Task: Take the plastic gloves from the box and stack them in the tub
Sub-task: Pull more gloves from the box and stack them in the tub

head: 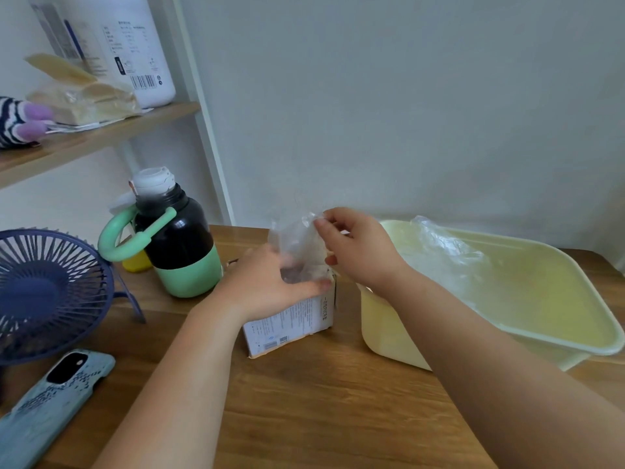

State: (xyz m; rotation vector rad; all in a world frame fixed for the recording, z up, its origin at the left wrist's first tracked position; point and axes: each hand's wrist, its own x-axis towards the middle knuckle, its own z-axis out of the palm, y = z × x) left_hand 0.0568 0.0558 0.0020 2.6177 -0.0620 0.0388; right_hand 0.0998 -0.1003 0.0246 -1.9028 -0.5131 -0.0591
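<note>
One glove (297, 242) stood partly out of the box (291, 323), its lower end in the opening and its upper edge raised above it. Your right grip (358, 248) pinched that upper edge between thumb and forefinger, with the other fingers loosely curled. Your left grip (270, 286) lay over the top of the box with fingers and thumb curled round it, holding it down on the surface (321, 401). The tub (382, 333) sat just beside the box, to its right.

Handling, as judged:
- The glove looked like thin clear film: almost weightless, limp and probably slippery.
- It would likely cling and might drag the next sheet out with it.
- A pinch at one edge, as you had it, was the suitable hold. A full-hand grasp would only crumple it.
- The box looked light enough to lift with the pull, so the left grip was needed on it.

Count:
- One box.
- One tub.
- One glove in the right grip.
- One crumpled heap (443, 252) of clear film in the far part of the tub. The number of gloves in it could not be told.
- To the left: one bottle (179, 238), one fan (44, 292), one phone (50, 401).
</note>
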